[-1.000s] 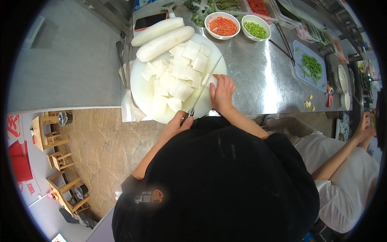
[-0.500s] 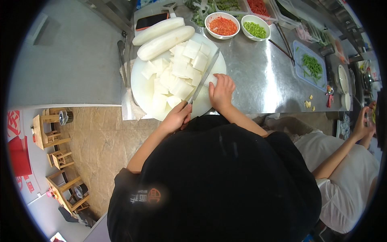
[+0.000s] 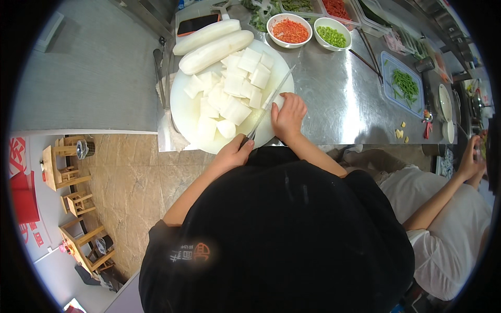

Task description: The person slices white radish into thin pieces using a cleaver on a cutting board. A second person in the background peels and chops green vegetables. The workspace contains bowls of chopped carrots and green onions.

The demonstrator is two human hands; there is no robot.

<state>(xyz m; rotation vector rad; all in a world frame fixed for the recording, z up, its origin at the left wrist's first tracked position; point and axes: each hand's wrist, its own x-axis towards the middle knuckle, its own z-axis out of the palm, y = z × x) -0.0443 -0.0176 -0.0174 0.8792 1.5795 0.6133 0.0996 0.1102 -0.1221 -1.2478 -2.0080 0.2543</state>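
Observation:
A round white cutting board (image 3: pixel 182 125) lies in front of me, covered in flat white radish slices (image 3: pixel 235 86). Two whole peeled white radishes (image 3: pixel 216 51) rest side by side at its far left edge. My left hand (image 3: pixel 235 151) is closed round the handle of a knife (image 3: pixel 273 98), whose long blade slants away to the right across the board. Close beside the blade, my right hand (image 3: pixel 289 116) is closed over a white radish piece (image 3: pixel 278 101) at the board's right edge. Its fingers partly hide that piece.
Beyond the board stand a bowl of chopped red pepper (image 3: pixel 289 31) and a bowl of chopped green vegetable (image 3: pixel 332 34). A phone (image 3: pixel 198 24) lies at the far left. Farther right are chopsticks (image 3: pixel 368 57) and a blue-rimmed tray (image 3: pixel 387 86). A co-worker's hand (image 3: pixel 472 159) shows at right.
My left hand has shifted slightly right, and the knife blade has swung right, nearer my right fingers. My right hand stays on the radish piece.

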